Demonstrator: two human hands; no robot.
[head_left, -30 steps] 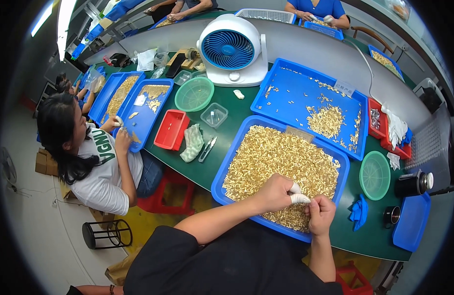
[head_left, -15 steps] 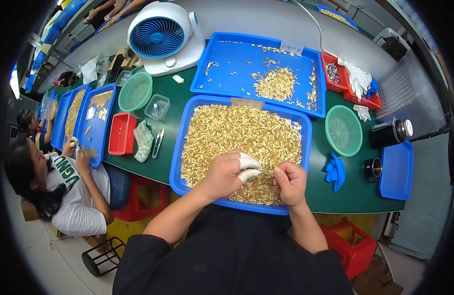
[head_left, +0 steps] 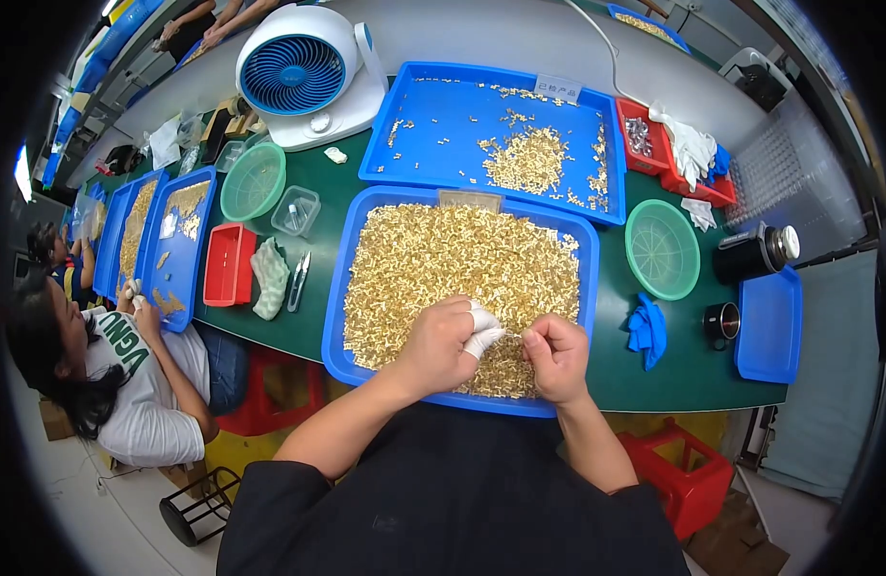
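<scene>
Both my hands meet over a blue tray [head_left: 335, 288] heaped with small gold-coloured metal pieces [head_left: 453, 254]. White finger covers sit on the thumb and forefinger of my left hand [head_left: 438, 346], which are pinched together. Bare thumb and fingers of my right hand [head_left: 560, 361] are closed close by, just to the right. A thin, light sliver-like piece [head_left: 514, 333] spans the gap between the two pinches; its exact kind is too small to tell. Behind lies a larger blue tray [head_left: 424, 158] with a smaller pile of gold-coloured pieces [head_left: 527, 161].
Left of my tray are tweezers [head_left: 299, 281], a pale green glove-like item [head_left: 269, 278], a red bin [head_left: 229, 264] and a green basket [head_left: 253, 182]. A fan [head_left: 313, 72] stands behind. Rightward are another green basket [head_left: 663, 250], a blue cloth [head_left: 646, 331] and a mug [head_left: 721, 324]. A co-worker [head_left: 126, 374] sits at left.
The whole view has shifted slightly, with the table's things now a little further left. My hands keep nearly the same pinched pose over the tray.
</scene>
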